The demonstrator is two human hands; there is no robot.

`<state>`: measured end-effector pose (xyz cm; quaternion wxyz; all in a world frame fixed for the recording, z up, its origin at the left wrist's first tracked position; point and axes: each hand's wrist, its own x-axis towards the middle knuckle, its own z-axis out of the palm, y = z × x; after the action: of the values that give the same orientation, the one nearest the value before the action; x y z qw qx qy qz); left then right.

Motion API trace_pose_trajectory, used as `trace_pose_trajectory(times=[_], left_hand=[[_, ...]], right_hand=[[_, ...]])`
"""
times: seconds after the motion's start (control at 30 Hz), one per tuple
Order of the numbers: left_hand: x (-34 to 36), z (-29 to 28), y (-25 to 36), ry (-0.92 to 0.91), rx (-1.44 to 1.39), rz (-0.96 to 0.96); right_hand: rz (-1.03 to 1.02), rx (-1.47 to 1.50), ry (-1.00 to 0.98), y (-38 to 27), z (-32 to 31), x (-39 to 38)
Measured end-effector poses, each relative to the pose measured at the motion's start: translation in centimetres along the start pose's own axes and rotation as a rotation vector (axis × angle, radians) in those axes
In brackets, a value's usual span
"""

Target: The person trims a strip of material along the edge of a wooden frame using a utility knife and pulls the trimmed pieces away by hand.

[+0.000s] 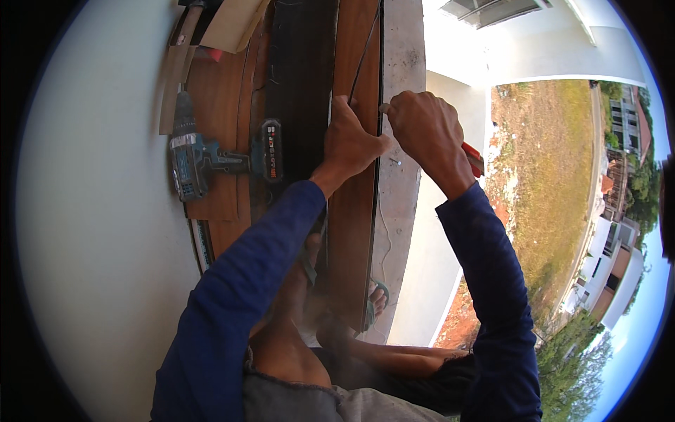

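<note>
My left hand grips the brown wooden board, fingers curled over its left edge, thumb stretched to the dark-edged right side. My right hand is closed around a red-handled tool, held over the board's right edge. A small pale tip shows by the right fingers; what kind of tool it is I cannot make out. A thin dark wire runs along the board above my left hand. A pale string hangs beside the board on the concrete ledge.
A teal cordless drill lies on stacked boards to the left, beside a dark panel and a white wall. Cardboard pieces are at upper left. My legs are below; beyond the ledge's drop are dry grass, trees and houses.
</note>
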<state>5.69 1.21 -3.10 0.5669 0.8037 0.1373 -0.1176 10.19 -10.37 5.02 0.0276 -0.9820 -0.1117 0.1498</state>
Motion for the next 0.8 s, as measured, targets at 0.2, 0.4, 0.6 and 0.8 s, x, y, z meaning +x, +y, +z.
trace_pose_trajectory(times=[0.2,0.4,0.6,0.8], left_hand=[[-1.1,-0.6,0.4,-0.035,0.054,0.036],[-3.2,0.0,-0.5,-0.013,0.119,0.054],[-3.6,0.3,-0.7,0.012,0.131,0.038],[-3.5,0.3,-1.0,0.001,0.112,0.032]], right_hand=[[-0.019,-0.041,0.051,-0.1,-0.2,0.9],[-0.063,-0.07,0.108,-0.2,-1.1,2.9],[-0.065,-0.094,0.13,0.0,-1.5,4.9],[-0.047,-0.142,0.048,-0.4,-1.5,4.8]])
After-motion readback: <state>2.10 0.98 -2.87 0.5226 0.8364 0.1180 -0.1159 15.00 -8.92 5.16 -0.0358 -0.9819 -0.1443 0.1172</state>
